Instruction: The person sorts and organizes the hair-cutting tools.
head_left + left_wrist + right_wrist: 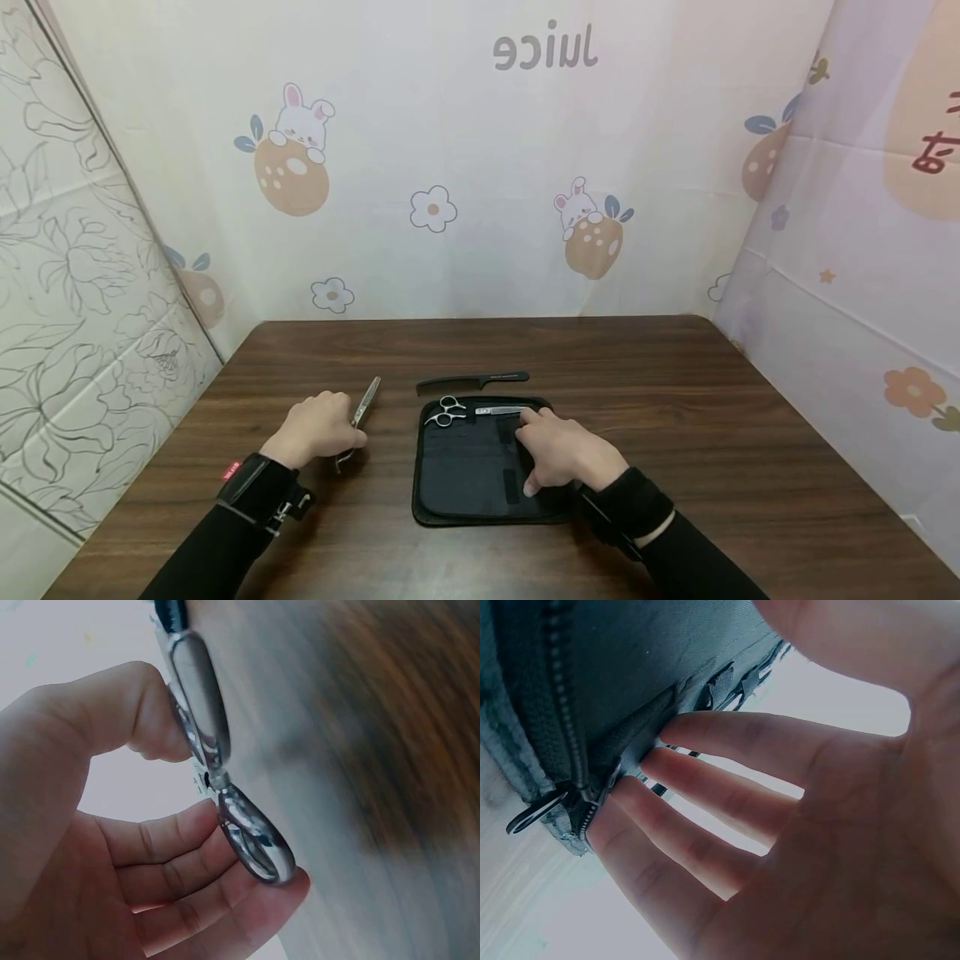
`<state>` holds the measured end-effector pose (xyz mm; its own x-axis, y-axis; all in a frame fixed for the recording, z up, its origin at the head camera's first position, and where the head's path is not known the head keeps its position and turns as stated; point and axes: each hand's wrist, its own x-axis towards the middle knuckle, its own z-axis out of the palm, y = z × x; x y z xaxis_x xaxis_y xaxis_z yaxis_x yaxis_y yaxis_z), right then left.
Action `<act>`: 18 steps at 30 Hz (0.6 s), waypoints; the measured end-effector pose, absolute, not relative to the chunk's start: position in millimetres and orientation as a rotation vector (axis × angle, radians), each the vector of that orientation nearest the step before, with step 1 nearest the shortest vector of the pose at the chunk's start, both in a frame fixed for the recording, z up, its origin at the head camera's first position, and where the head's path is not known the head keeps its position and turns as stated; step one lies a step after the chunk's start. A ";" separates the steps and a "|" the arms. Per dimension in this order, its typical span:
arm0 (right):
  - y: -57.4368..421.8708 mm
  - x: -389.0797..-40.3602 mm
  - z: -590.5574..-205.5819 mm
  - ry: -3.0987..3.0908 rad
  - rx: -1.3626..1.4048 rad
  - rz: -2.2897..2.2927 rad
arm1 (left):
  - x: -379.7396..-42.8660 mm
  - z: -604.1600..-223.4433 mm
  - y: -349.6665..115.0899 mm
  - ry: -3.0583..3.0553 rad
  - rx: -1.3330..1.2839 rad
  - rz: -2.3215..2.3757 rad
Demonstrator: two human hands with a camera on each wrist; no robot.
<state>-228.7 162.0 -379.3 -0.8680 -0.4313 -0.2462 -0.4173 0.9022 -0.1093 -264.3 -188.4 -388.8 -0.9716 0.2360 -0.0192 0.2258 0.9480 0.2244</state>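
My left hand point(318, 429) pinches a pair of silver scissors point(366, 402) just above the table, left of the case, blades pointing away. In the left wrist view, the shiny finger loops point(259, 836) lie between thumb and fingers. A black zippered case point(457, 475) lies flat on the table. Near its far edge lies a second pair of silver scissors point(447, 414), its blade running right under a dark strap. My right hand point(566, 450) rests its fingertips on the case's right side, fingers extended, close to the zipper point(570, 735) and its pull point(536, 810).
A black comb point(472, 381) lies just beyond the case. The brown wooden table point(675, 400) spreads around these things. A printed curtain point(480, 250) hangs along its back edge, with further panels at the left and right.
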 end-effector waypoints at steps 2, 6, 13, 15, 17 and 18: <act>161.7 -228.5 -379.4 2.801 -0.637 -0.071 | -264.6 -389.4 -187.6 3.054 0.371 0.378; 162.0 -228.9 -379.8 2.799 -0.642 -0.060 | -265.1 -389.9 -185.2 3.036 0.388 0.455; 161.8 -228.6 -378.5 2.802 -0.639 -0.070 | -267.3 -383.6 -172.3 3.006 0.415 0.585; 162.0 -228.6 -378.2 2.801 -0.637 -0.069 | -267.9 -380.9 -167.6 3.005 0.424 0.614; 162.2 -228.5 -378.2 2.799 -0.638 -0.070 | -269.1 -379.0 -163.2 3.015 0.425 0.636; 162.2 -228.4 -378.1 2.798 -0.638 -0.071 | -269.4 -378.2 -161.1 3.023 0.428 0.647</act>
<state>-228.4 162.2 -378.1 -0.8665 -0.4321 -0.2497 -0.4189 0.9017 -0.1068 -269.4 -161.1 -378.2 -0.9621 0.2702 0.0367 0.2616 0.8764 0.4043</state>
